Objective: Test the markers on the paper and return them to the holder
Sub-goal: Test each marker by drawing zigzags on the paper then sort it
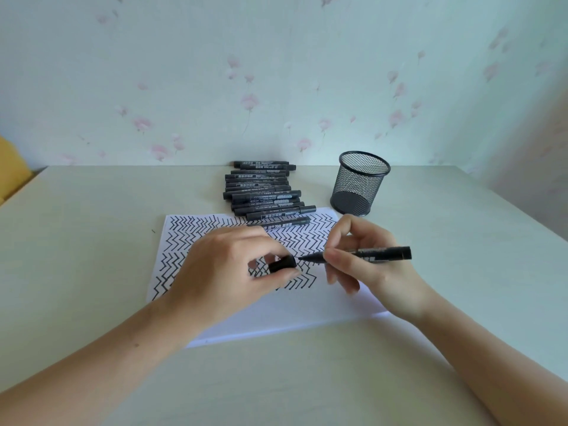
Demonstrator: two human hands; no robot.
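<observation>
An uncapped black marker is pinched in the right hand, barrel near horizontal, tip directed left above the paper. Its cap is clamped between thumb and fingers of the left hand, just beside the tip but apart from it. Both forearms are extended over the table. The paper is covered with zigzag lines. A row of capped markers is laid behind the paper, the nearest overlapping its far edge. The mesh holder is stood upright to their right.
</observation>
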